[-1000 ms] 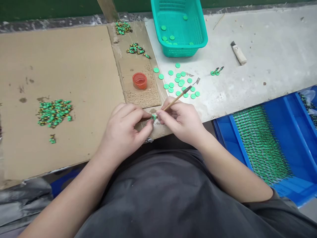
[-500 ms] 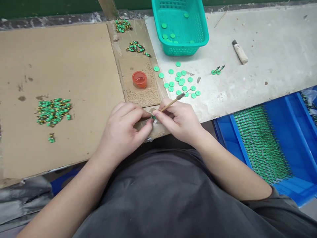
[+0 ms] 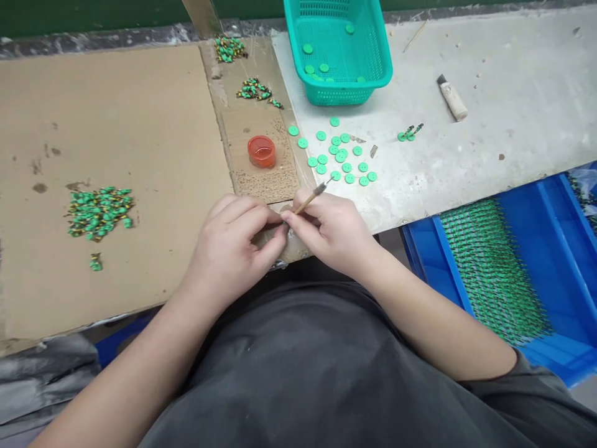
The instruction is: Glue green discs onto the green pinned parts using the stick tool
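Observation:
My left hand [image 3: 236,239] is closed, with thumb and fingertips pinching a small green piece [image 3: 285,223] at the table's front edge. Most of that piece is hidden by the fingers. Against it comes my right hand [image 3: 332,227], also closed, its thumb and finger tips almost touching those of the left. A thin wooden-handled tool [image 3: 308,202] with a grey wrapped end and a fine tip lies in the right hand's grip, the tip pointing up and away to the right. Beyond the hands stands a small red cup [image 3: 262,152] of liquid. Green two-hole discs [image 3: 346,167] lie scattered past the right hand.
A pile of small green-and-yellow figures [image 3: 100,213] lies on the cardboard [image 3: 153,112] at left; smaller heaps [image 3: 254,89] lie farther back. A teal basket [image 3: 342,94] holds several discs. At right are a glue-like tube [image 3: 452,99] and a blue bin [image 3: 566,267] with rows of green pieces.
My right hand has shifted slightly left toward my left hand, and the tool's tip has moved left and a little down. The green piece is now more covered by the fingers.

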The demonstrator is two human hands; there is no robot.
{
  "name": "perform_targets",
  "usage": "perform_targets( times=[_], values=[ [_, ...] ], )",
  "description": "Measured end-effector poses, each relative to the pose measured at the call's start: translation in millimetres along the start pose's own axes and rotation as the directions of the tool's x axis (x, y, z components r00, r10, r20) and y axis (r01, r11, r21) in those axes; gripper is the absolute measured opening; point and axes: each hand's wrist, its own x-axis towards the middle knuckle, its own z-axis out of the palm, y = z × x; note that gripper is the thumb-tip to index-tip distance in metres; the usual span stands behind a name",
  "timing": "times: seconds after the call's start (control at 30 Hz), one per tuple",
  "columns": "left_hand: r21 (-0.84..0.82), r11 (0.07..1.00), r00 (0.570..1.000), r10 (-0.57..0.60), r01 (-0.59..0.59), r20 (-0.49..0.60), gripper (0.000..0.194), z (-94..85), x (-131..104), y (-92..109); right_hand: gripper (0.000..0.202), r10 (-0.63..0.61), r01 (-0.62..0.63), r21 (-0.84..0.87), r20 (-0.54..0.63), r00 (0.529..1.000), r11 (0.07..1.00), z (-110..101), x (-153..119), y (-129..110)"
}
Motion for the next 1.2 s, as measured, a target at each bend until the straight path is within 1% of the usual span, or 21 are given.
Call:
perform_targets(
  times=[0.2, 0.33, 0.4, 0.47, 0.53, 0.6, 0.67, 0.77, 0.83, 0.87, 0.93, 0.97, 1.0, 1.07, 1.1, 1.13, 1.17, 1.2],
  values=[
    [-0.007, 1.0, 1.0, 0.0, 0.0, 0.007, 0.019, 0.1, 0.0, -1.8, 0.023, -0.001, 0.004, -0.058, 0.047, 0.999, 0.998, 5.8, 0.0, -4.4],
    [-0.002, 0.999, 0.999, -0.034, 0.034, 0.022, 0.022, 0.1, 0.8, -0.7, 0.022, 0.004, 0.0, -0.078, 0.046, 0.999, 0.997, 9.6, -0.2, -5.1],
    [-0.004, 0.999, 0.999, -0.043, 0.043, 0.027, 0.02, -0.3, 0.6, -0.6, 0.024, 0.031, -0.031, -0.04, 0.013, 0.999, 0.999, 10.2, -1.5, -4.7],
    [-0.023, 0.999, 0.999, -0.04, 0.04, 0.027, 0.016, -1.4, 0.5, -0.9, 0.027, 0.114, -0.112, 0.053, -0.048, 0.992, 0.992, 9.3, -4.3, -4.3],
    [-0.05, 0.998, 0.999, -0.044, 0.045, 0.018, 0.013, -3.0, 0.7, -1.4, 0.031, 0.229, -0.21, 0.154, -0.119, 0.966, 0.965, 6.8, -8.4, -3.7],
    [-0.076, 0.995, 0.998, -0.062, 0.063, 0.014, 0.016, -5.1, 1.5, -1.8, 0.036, 0.31, -0.27, 0.215, -0.182, 0.933, 0.939, 3.2, -13.1, -2.8],
    [-0.095, 0.992, 0.997, -0.081, 0.082, 0.014, 0.019, -7.1, 2.4, -1.8, 0.039, 0.339, -0.288, 0.232, -0.221, 0.915, 0.929, -0.7, -17.8, -1.4],
    [-0.144, 0.983, 0.994, -0.113, 0.112, 0.001, 0.021, -8.8, 1.6, -1.4, 0.038, 0.344, -0.291, 0.235, -0.232, 0.91, 0.928, -4.7, -23.7, 2.0],
    [-0.211, 0.966, 0.983, -0.17, 0.152, -0.073, 0.021, -8.7, -1.7, -0.7, 0.036, 0.339, -0.286, 0.232, -0.231, 0.912, 0.93, -5.2, -26.5, 4.6],
    [-0.243, 0.955, 0.97, -0.205, 0.169, -0.132, 0.021, -8.4, -4.1, -0.2, 0.035, 0.339, -0.288, 0.227, -0.231, 0.912, 0.93, -5.0, -27.3, 5.9],
    [-0.273, 0.943, 0.929, -0.262, 0.189, -0.262, 0.021, -8.8, -9.1, 1.2, 0.035, 0.344, -0.298, 0.212, -0.229, 0.911, 0.931, -3.9, -28.0, 8.0],
    [-0.269, 0.944, 0.907, -0.273, 0.189, -0.32, 0.02, -9.9, -11.1, 2.3, 0.035, 0.345, -0.301, 0.207, -0.229, 0.91, 0.931, -3.2, -27.9, 8.8],
    [-0.244, 0.954, 0.889, -0.259, 0.174, -0.378, 0.018, -12.0, -12.6, 3.5, 0.035, 0.343, -0.299, 0.206, -0.229, 0.911, 0.932, -2.7, -27.6, 9.4],
    [-0.14, 0.982, 0.867, -0.176, 0.124, -0.466, 0.017, -19.4, -13.2, 6.2, 0.036, 0.333, -0.286, 0.213, -0.228, 0.915, 0.934, -2.0, -26.8, 10.0],
    [-0.08, 0.99, 0.874, -0.139, 0.115, -0.466, 0.019, -24.4, -12.3, 7.5, 0.036, 0.326, -0.279, 0.216, -0.228, 0.917, 0.936, -1.9, -26.5, 10.1],
    [-0.039, 0.992, 0.896, -0.124, 0.118, -0.427, 0.022, -29.7, -10.7, 8.5, 0.035, 0.321, -0.272, 0.22, -0.229, 0.919, 0.937, -2.0, -26.3, 10.0],
    [-0.029, 0.991, 0.932, -0.135, 0.133, -0.336, 0.024, -34.7, -8.6, 9.2, 0.035, 0.318, -0.268, 0.223, -0.23, 0.92, 0.937, -2.1, -26.1, 9.8],
    [-0.047, 0.986, 0.961, -0.164, 0.157, -0.225, 0.024, -38.9, -6.2, 9.4, 0.034, 0.317, -0.267, 0.225, -0.232, 0.92, 0.937, -2.2, -26.1, 9.6]
  ],
)
